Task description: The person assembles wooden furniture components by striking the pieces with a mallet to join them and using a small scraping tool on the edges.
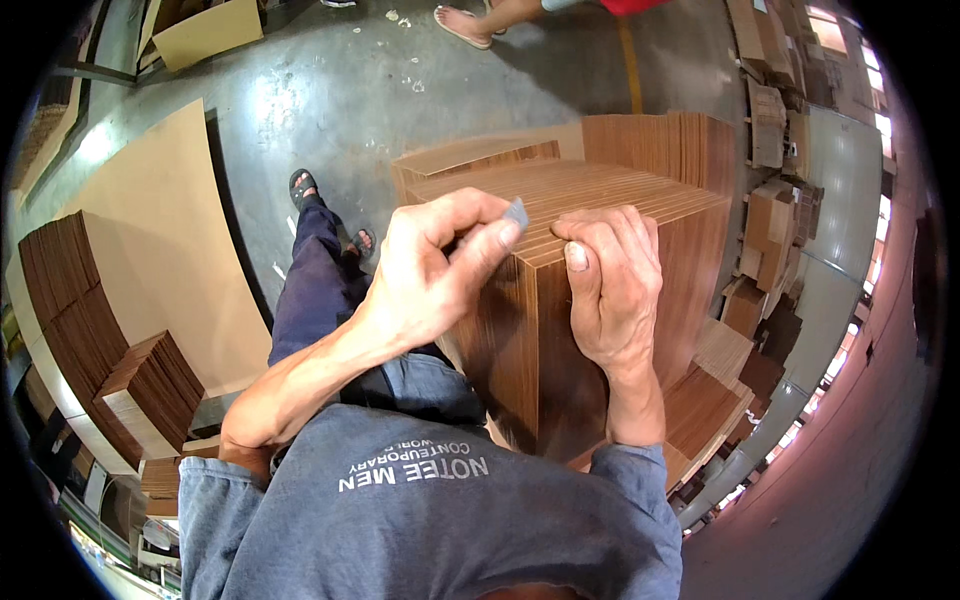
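A tall stack of wood-grain panels [600, 195] stands on edge in front of me. My left hand [435, 270] pinches a small grey blade-like piece [516, 212] against the stack's near top corner. My right hand [610, 285] is curled over that same top edge, thumb down on the front face [690, 290], fingers gripping the panels. Beneath my arms I see my grey shirt, dark trousers and sandalled feet [303, 186].
A large beige board [165, 240] lies on the concrete floor at left, with stacks of brown panels [150, 385] beside it. More panel piles [770, 215] sit at right. Another person's sandalled foot [462, 25] is at the top.
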### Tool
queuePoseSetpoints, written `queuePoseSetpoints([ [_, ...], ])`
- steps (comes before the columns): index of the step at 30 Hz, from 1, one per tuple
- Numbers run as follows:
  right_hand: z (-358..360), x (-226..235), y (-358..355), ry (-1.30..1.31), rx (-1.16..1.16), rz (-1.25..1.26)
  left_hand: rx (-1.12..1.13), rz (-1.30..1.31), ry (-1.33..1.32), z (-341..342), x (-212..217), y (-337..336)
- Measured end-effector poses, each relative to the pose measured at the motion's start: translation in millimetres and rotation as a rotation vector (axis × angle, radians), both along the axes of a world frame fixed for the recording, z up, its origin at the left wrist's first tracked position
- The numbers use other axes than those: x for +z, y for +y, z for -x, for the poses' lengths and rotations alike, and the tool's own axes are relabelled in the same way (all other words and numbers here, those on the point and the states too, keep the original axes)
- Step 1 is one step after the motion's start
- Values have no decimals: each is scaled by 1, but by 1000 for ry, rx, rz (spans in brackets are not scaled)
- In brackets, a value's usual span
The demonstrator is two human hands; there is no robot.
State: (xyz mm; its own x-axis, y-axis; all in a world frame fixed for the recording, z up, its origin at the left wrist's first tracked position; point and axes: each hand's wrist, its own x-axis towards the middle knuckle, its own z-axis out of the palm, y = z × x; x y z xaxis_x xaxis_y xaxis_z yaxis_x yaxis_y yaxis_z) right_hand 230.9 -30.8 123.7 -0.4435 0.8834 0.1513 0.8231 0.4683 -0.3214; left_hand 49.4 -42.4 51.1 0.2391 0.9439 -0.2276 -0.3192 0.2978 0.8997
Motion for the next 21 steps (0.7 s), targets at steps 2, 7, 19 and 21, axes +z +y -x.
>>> queuePoseSetpoints([
  [2, -1, -1, -1, 0, -6, -2, -55, -21, -43, 5, 18, 4],
  [7, 1, -1, 2, 15, -15, 1, -133, -160, 114, 9, 13, 10],
  [19, 0, -1, 0, 16, -21, 20, -186, -211, 77, 8, 7, 13],
  [21, 1, -1, -1, 20, -23, 31, -152, -195, 161, 9, -4, 12],
])
